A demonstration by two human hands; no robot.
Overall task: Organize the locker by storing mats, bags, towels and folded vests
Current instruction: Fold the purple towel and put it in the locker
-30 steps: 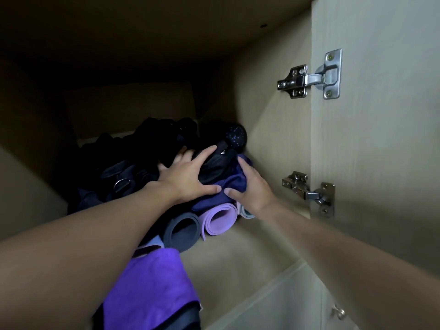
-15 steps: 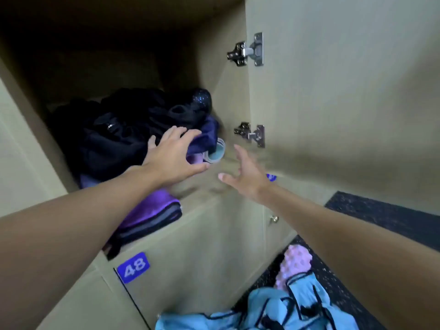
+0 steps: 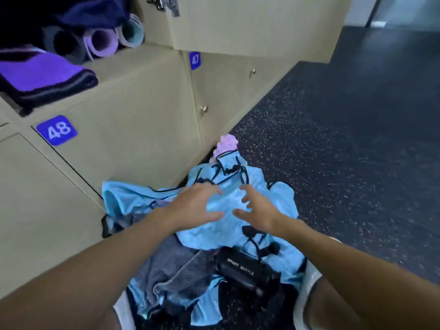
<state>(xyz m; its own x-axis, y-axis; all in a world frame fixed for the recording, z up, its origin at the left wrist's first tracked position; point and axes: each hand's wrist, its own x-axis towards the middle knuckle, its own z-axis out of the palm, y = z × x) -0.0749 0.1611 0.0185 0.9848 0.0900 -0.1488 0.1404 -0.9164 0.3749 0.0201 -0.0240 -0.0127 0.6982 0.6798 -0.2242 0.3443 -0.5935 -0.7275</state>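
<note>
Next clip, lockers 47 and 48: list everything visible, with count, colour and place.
vests: heap, count unclear, light blue with black trim, on the floor against the lockers
bottle: one, black, on the heap's near side
grey cloth: one, grey, under the vests, near left
knobbly item: one, pink, on the floor behind the heap
rolled mats: three, dark grey, lilac and pale teal, in the open locker
folded towel: one, purple with dark edge, at the locker's front
dark fabric: navy, on top of the mats
number plates: two, blue, on the lower doors
left hand: fingers spread, over the vests
right hand: fingers spread, over the vests
</note>
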